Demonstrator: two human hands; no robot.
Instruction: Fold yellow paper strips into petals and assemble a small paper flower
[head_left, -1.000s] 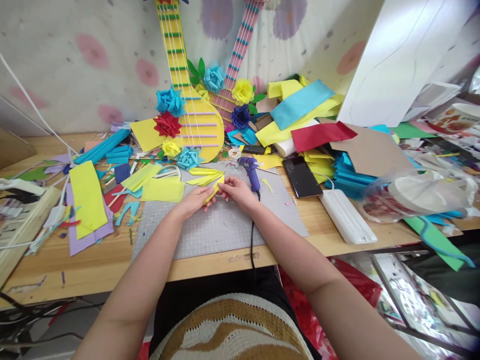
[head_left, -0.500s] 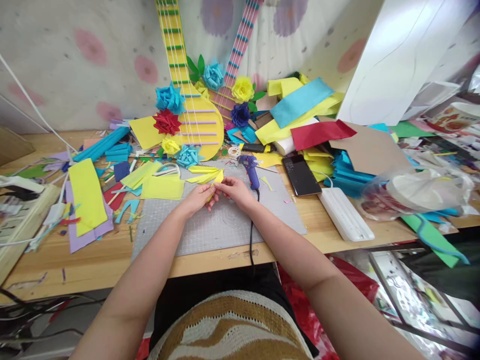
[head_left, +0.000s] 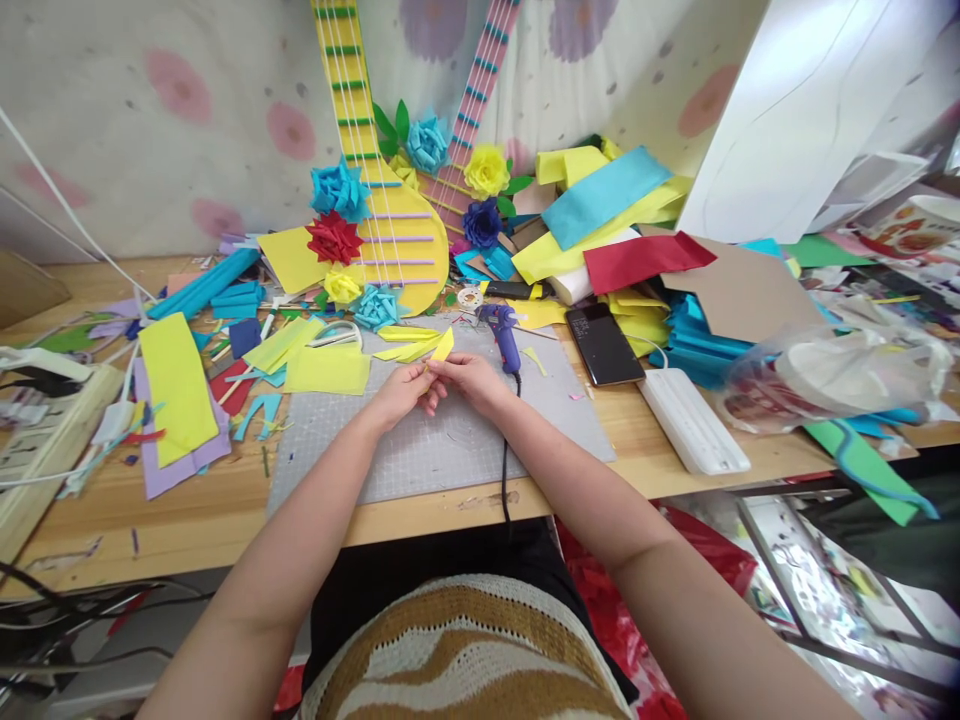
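Note:
Over the grey cutting mat (head_left: 420, 462), my left hand (head_left: 406, 393) and my right hand (head_left: 471, 381) meet with their fingertips pinched together. Both are closed on a small strip of yellow paper (head_left: 443, 345), whose pointed end sticks up past the fingers; its lower part is hidden. Just beyond the hands lie several cut yellow paper strips (head_left: 403, 346). To the right of my right hand, a purple glue gun (head_left: 505, 345) rests on the mat, its black cord running under my right forearm.
Left of the mat are yellow paper sheets (head_left: 328, 371) and scissors (head_left: 337, 335). A yellow paper guitar (head_left: 409, 245) with paper flowers leans at the back. To the right lie a phone (head_left: 604, 345), a white power bank (head_left: 694, 422) and piled coloured paper (head_left: 606, 198).
The yellow strip's tip now stands up more clearly above my fingers. Both hands stay pinched together in nearly the same place, and the view has shifted slightly.

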